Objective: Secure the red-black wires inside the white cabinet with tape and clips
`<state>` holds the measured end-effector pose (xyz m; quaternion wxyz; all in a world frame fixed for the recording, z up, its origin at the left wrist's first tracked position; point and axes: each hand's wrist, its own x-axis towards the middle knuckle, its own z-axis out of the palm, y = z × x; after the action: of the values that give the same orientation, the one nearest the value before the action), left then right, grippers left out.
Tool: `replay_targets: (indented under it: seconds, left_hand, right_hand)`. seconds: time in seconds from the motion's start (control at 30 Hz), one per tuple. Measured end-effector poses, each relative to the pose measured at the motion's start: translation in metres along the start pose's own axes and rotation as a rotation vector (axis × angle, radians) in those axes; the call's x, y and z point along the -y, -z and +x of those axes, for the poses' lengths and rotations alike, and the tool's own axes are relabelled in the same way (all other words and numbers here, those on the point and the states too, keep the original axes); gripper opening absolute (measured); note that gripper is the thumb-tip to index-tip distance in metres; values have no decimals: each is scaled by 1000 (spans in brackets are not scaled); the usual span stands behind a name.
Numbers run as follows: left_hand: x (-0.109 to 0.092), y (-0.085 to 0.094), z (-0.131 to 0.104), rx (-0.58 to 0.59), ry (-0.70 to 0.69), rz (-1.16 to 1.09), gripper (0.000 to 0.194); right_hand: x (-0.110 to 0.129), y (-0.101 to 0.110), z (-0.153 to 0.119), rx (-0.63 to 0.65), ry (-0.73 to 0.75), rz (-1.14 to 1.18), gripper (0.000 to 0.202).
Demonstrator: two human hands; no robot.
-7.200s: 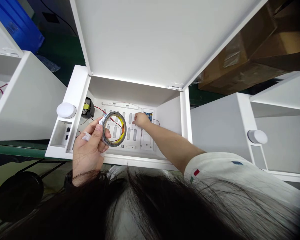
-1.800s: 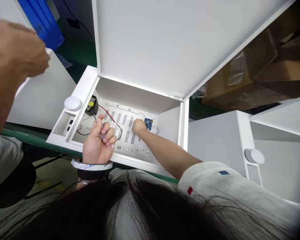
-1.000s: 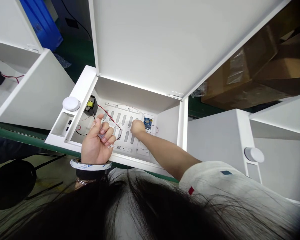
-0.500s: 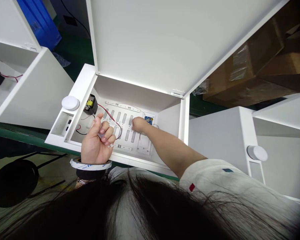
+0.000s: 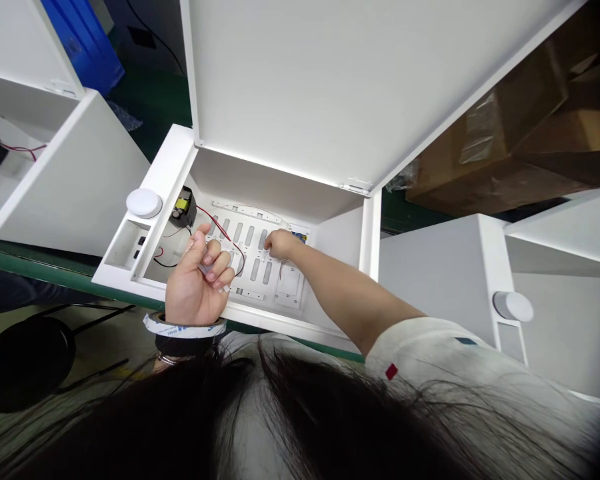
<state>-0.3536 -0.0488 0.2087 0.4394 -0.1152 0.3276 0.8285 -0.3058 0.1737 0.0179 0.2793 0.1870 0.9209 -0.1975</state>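
Observation:
My left hand (image 5: 197,277) is palm up over the front edge of an open white cabinet (image 5: 285,325), fingers curled around small whitish pieces too hidden to name. A roll of tape with a printed white liner (image 5: 185,327) hangs around that wrist. Inside the cabinet, my right hand (image 5: 281,245) is closed, fingertips down at the slotted white panel (image 5: 245,263); whatever it pinches is out of sight. Just beyond the right hand shows part of a blue circuit board (image 5: 300,237). Left of the slots sits a black power unit with a yellow part (image 5: 184,208), with red wires (image 5: 220,228) running across the panel.
The cabinet's lid (image 5: 360,87) stands raised behind. A round white knob (image 5: 144,203) tops the left side panel. Similar white cabinets flank it left (image 5: 75,180) and right (image 5: 430,280). Cardboard boxes (image 5: 480,147) are at the right rear; a black stool (image 5: 27,363) stands lower left.
My right hand has shifted slightly up and right on the panel, now covering more of the circuit board. My left hand keeps its curled pose; the whole view has moved a little.

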Motion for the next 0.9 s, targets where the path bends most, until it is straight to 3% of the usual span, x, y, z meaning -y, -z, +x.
replay_targets:
  seconds: [0.3, 0.6, 0.9]
  left_hand:
    - [0, 1, 0, 0, -4, -8, 18]
    - [0, 0, -1, 0, -3, 3, 17]
    - [-1, 0, -1, -13, 4, -1, 16]
  right_hand:
    - [12, -1, -6, 7, 35, -147, 29]
    - [10, 3, -7, 49, 11, -120, 28]
    - [12, -3, -5, -50, -71, -64, 21]
